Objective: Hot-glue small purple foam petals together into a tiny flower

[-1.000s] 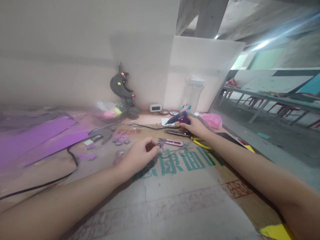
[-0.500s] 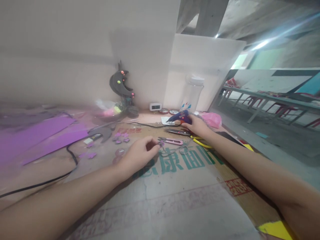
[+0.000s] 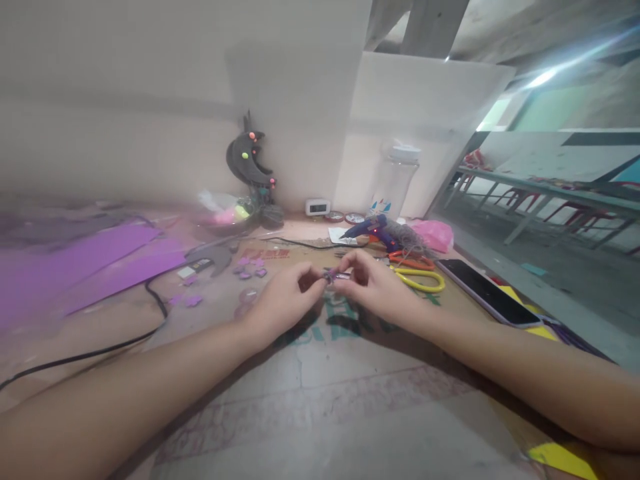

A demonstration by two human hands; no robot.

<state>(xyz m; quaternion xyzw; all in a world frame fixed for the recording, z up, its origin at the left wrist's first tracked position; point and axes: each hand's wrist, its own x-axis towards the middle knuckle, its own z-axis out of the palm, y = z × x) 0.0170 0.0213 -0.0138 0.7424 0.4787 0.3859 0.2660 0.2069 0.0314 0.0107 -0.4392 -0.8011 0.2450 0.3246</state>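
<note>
- One small purple piece (image 3: 329,274) is sitting at the centre of the scene, between the two hands and over the near part of the printed cardboard (image 3: 300,407).
- The left hand (image 3: 289,297) is pinching it from the left with thumb and forefinger. The right hand (image 3: 377,287) is curling thumb and forefinger toward it from the right; whether those tips are gripping it, the view is not letting me tell.
- For good handling, the left pinch should be staying light and steady while the right fingertips are doing the fine adjusting; squeezing hard would probably be bending so small a piece.
- Just beyond, the glue gun (image 3: 364,227) is showing a red light, so keeping fingers away from its nozzle is likely wise.
- Compared with half a second ago, the right hand is no longer holding that gun, which is now lying beside the gray yarn (image 3: 407,237); the left hand is keeping nearly the same place.
- Farther right, the phone (image 3: 487,292) is now showing more fully, clear of the right arm.
- On the left, purple flower shapes (image 3: 260,272) are lying loose, as before.
</note>
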